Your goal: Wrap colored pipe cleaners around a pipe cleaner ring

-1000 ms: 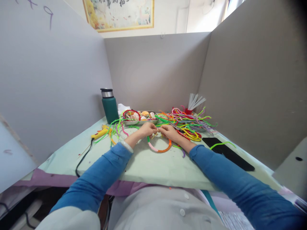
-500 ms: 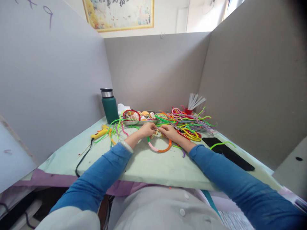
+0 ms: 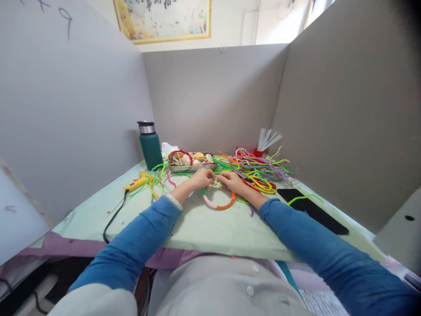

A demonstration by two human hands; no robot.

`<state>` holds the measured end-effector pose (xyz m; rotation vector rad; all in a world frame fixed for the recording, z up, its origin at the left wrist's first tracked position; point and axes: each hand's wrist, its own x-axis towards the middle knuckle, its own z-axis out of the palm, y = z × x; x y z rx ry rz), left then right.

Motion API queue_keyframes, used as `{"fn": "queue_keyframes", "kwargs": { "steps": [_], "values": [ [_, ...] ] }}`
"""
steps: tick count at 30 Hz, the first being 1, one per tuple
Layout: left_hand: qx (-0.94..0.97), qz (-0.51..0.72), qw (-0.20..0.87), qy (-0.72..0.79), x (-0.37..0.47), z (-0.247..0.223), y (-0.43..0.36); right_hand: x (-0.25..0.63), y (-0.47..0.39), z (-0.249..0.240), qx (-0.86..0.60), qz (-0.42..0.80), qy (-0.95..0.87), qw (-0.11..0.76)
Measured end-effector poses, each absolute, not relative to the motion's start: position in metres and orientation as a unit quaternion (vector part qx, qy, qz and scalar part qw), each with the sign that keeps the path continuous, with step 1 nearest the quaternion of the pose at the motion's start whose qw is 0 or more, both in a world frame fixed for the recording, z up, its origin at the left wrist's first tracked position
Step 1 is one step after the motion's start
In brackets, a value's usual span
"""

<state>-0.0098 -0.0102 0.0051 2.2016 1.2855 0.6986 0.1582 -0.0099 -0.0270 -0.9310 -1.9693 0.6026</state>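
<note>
A ring wrapped in coloured pipe cleaners (image 3: 225, 206), with green, pink and orange sections showing, hangs below my two hands over the pale green tabletop. My left hand (image 3: 203, 178) is closed at its upper left, fingertips pinched on a small pale yellow piece (image 3: 215, 182). Close beside it, my right hand (image 3: 230, 181) is closed too, its fingertips almost touching the left ones at the same piece. The fingers hide the top of the ring.
Behind my hands lies a metal tray of shells (image 3: 197, 167). A green bottle (image 3: 151, 149) and a yellow glue gun (image 3: 138, 182) are on the left. Piled pipe cleaners (image 3: 263, 166), a red cup of white sticks (image 3: 258, 153) and a black phone (image 3: 312, 211) are on the right.
</note>
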Motion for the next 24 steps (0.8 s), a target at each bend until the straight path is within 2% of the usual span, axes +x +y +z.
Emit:
{"fn": "queue_keyframes", "kwargs": {
  "steps": [24],
  "values": [
    [0.825, 0.247, 0.203, 0.466, -0.0108, 0.0048, -0.0107, 0.1588, -0.0075, -0.0289, -0.376, 0.194, -0.808, 0.411]
  ]
}}
